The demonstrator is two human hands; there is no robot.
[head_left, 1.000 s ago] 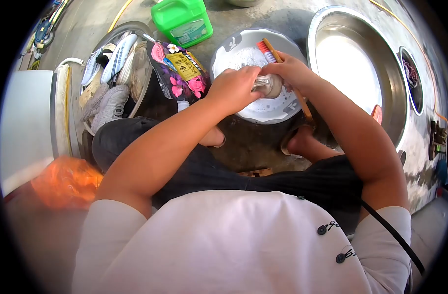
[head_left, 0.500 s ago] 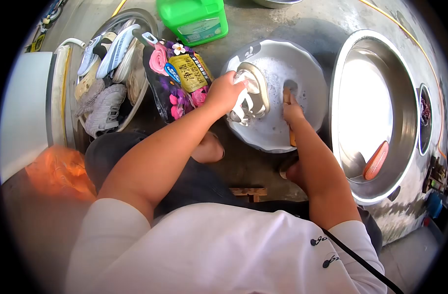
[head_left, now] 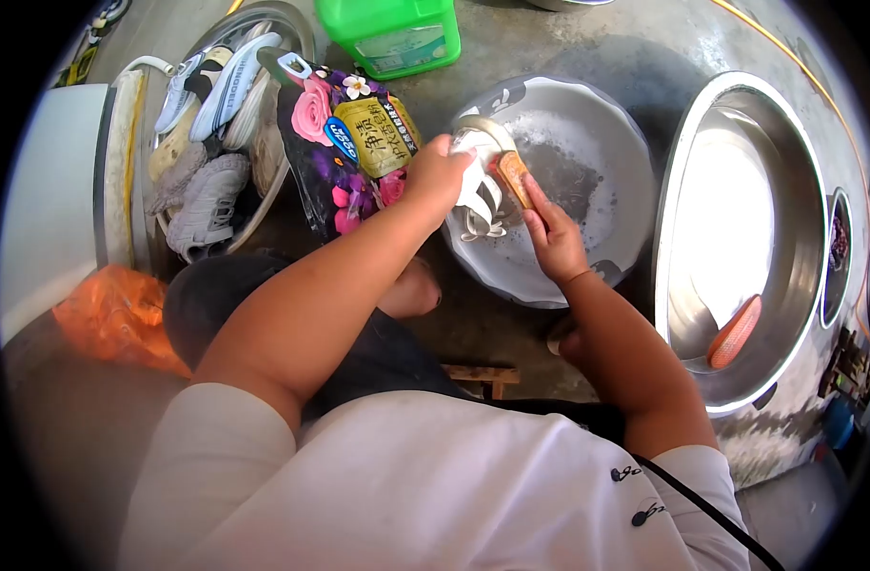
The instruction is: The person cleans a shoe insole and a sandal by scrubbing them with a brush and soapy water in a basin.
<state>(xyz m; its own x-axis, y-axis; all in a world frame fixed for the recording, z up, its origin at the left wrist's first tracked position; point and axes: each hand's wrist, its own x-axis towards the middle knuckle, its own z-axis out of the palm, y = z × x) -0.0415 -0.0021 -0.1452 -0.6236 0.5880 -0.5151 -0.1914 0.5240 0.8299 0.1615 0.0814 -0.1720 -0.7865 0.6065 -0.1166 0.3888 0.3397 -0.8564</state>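
White shoe [head_left: 472, 193], partly hidden, in tight left fingers [head_left: 444, 157]; brush [head_left: 515, 176] (bristles [head_left: 493, 167] mostly obscured) in half-straight right fingers [head_left: 543, 206].

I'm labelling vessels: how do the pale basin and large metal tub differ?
The pale basin is wavy-rimmed, the metal tub smooth-rimmed. The basin looks smaller than the tub. Suds show in the basin, a reddish piece in the tub. Both stand on the floor.

Shoe [head_left: 474, 190] and brush [head_left: 514, 178] over basin [head_left: 618, 162], pouch [head_left: 373, 138] to its left, tub [head_left: 789, 247] right.
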